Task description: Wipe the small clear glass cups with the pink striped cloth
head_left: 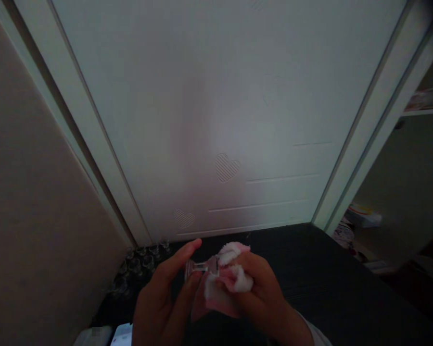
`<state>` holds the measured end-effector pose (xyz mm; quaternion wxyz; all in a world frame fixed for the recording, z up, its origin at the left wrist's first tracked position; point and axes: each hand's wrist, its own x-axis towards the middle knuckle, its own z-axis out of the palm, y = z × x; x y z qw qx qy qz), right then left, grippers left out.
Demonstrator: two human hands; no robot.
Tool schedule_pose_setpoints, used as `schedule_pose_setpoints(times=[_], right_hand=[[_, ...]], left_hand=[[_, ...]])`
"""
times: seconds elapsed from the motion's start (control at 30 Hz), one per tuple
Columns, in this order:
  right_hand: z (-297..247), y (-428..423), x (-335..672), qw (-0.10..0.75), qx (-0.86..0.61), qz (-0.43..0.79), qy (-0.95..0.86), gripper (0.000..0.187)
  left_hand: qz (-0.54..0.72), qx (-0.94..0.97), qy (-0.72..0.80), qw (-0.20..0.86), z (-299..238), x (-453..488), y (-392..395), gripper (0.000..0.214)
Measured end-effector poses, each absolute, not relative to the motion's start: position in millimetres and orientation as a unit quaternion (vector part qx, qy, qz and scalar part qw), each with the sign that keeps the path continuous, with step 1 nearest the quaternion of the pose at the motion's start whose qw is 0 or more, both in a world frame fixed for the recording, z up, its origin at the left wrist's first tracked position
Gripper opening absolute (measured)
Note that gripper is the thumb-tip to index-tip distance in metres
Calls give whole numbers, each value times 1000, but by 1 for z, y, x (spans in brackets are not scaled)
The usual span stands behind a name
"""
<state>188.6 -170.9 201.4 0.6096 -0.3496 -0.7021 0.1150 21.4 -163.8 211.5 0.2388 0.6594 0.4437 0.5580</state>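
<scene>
My left hand [162,298] pinches the base of a small clear stemmed glass [199,267], thumb and fingers closed round it. My right hand [261,293] is closed on a pink and white fluffy cloth [225,281] that is pressed round the glass's bowl. Both hands are low in the middle of the view, above a dark surface [328,288]. The bowl of the glass is mostly hidden by the cloth.
Several small clear glasses [140,262] stand in rows on the dark surface at the left, by the foot of a white sliding door [220,120] with heart patterns. An open shelf compartment [400,192] with items lies to the right. A beige wall [29,192] is at left.
</scene>
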Motion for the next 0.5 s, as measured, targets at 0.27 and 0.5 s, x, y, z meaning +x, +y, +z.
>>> schedule_pose_setpoints(times=[0.27,0.5], right_hand=[[203,-171,186,606,-355,78,-708,24],[198,-172,184,642,-351,106,-673,23]], left_hand=[[562,667,442,209,211,22,-163,39],[569,669,429,213,209,22,-162,38]])
